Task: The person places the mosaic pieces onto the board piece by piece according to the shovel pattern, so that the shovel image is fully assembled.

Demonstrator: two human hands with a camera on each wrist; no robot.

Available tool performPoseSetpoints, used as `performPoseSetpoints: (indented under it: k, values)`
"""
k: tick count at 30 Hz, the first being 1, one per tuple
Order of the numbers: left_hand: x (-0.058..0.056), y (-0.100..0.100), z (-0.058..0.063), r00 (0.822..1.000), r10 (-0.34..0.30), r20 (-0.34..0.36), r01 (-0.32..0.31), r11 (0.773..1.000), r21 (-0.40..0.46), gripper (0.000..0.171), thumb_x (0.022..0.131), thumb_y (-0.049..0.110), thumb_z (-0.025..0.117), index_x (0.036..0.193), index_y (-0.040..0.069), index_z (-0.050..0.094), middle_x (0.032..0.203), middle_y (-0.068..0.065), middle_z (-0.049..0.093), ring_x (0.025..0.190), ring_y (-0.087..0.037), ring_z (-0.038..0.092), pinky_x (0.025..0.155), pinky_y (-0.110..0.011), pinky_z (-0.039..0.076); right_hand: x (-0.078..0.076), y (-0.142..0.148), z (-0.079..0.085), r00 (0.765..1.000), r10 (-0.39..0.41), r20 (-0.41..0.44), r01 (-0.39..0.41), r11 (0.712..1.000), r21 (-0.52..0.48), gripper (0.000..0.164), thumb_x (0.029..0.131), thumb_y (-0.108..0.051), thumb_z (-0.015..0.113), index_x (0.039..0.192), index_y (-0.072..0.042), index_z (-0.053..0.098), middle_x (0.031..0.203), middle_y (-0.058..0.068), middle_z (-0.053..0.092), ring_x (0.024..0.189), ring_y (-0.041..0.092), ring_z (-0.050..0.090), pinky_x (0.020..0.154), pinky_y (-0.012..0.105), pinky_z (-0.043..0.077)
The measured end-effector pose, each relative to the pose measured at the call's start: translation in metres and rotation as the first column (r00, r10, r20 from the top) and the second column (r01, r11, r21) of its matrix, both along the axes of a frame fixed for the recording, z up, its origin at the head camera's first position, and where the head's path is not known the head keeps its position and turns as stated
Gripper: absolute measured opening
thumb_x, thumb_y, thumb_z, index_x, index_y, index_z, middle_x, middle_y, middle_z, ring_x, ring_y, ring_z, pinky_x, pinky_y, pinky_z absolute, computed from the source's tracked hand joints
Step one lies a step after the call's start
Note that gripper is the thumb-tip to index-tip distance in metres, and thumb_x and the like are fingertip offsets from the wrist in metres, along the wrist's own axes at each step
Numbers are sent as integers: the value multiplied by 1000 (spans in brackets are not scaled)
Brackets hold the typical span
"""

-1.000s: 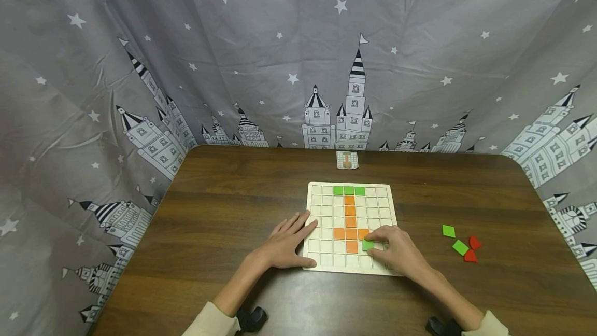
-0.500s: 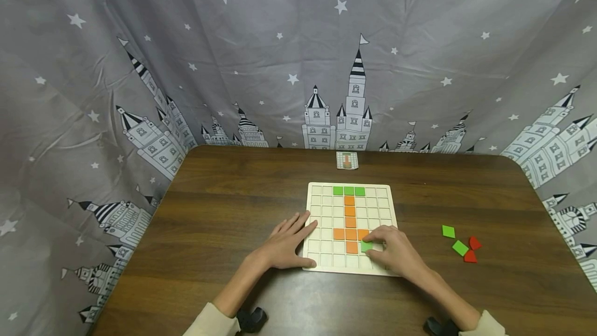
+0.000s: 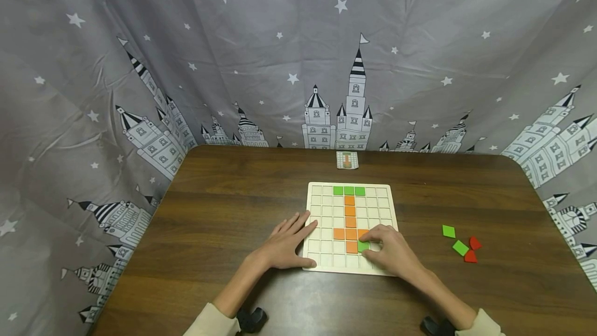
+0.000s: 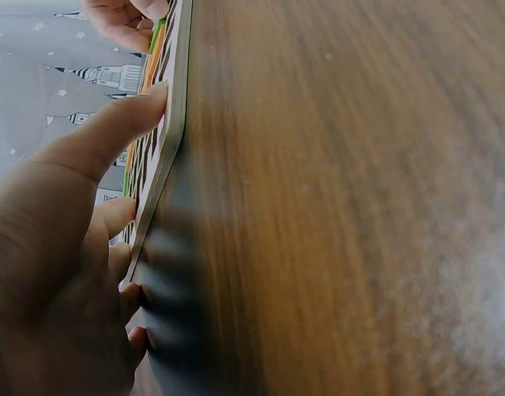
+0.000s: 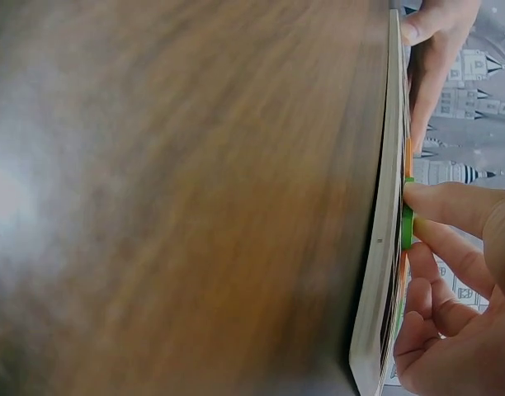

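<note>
A pale wooden grid board [image 3: 326, 261] lies on the table, with a cross of orange tiles [image 3: 351, 234] and a row of green tiles [image 3: 349, 191] along its far edge. My right hand [image 3: 394, 250] pinches a green tile [image 3: 363, 246] between thumb and fingers, in the cell right of the lowest orange tile. In the right wrist view that green tile [image 5: 408, 224] stands on edge-on view just at the board's surface. My left hand [image 3: 284, 245] rests with spread fingers on the board's left edge, its thumb [image 4: 141, 115] pressing the near corner.
Two loose green tiles [image 3: 460, 247] and two red rounded pieces [image 3: 471, 256] lie on the table to the right. A small pattern card [image 3: 347, 160] lies at the table's back edge, before a grey curtain [image 3: 261, 66] printed with castles.
My right hand has slid the green tile a little to the left, up against the lowest orange tile. The left hand has stayed where it was.
</note>
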State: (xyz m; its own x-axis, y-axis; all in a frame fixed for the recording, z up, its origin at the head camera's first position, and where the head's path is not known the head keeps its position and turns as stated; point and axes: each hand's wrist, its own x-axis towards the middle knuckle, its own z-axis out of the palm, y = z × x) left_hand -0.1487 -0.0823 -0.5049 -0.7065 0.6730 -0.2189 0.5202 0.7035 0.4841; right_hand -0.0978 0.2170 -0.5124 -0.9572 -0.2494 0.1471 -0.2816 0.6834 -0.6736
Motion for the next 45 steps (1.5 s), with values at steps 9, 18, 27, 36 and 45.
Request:
performPoseSetpoints:
  k: [9, 18, 27, 36, 45]
  values:
    - [-1, 1, 1, 1000, 4, -2, -4, 1000, 1, 92, 87, 52, 71, 160, 15, 28, 166, -11, 11, 151, -33, 7, 116, -57, 11, 0, 1, -2, 1000, 9, -25, -9, 1000, 0, 24, 74, -5, 85, 96, -12, 78, 96, -7, 69, 93, 20, 63, 84, 41, 51]
    - [-1, 1, 0, 1000, 6, -4, -6, 1000, -5, 93, 87, 53, 72, 160, 17, 28, 166, -9, 10, 151, -32, 6, 116, -56, 11, 0, 13, 2, 999, -44, -22, 44, 999, 2, 25, 76, -8, 86, 99, -13, 78, 98, -8, 69, 94, 17, 61, 82, 41, 50]
    - [-2, 2, 1, 1000, 0, 3, 0, 1000, 11, 92, 86, 52, 72, 159, 15, 29, 166, -11, 12, 151, -34, 8, 116, -58, 12, -1, 52, 11, 986, -140, -86, 141, 990, -3, 25, 79, -7, 83, 104, -8, 76, 107, 7, 70, 106, 33, 61, 88, 54, 47]
    - [-2, 2, 2, 1000, 2, 14, -2, 1000, 11, 92, 86, 51, 73, 159, 15, 29, 166, -12, 12, 151, -35, 7, 116, -58, 12, 8, 100, 14, 972, -209, -104, 211, 977, 9, 32, 83, -10, 81, 114, -4, 73, 119, 20, 66, 115, 47, 54, 91, 64, 41]
    - [-2, 1, -1, 1000, 0, 1, 0, 1000, 8, 92, 86, 52, 72, 159, 15, 29, 166, -12, 12, 151, -35, 7, 116, -58, 12, 14, 138, 12, 964, -257, -67, 261, 963, 66, 40, 84, -8, 80, 120, 1, 68, 126, 29, 60, 116, 54, 50, 88, 68, 39]
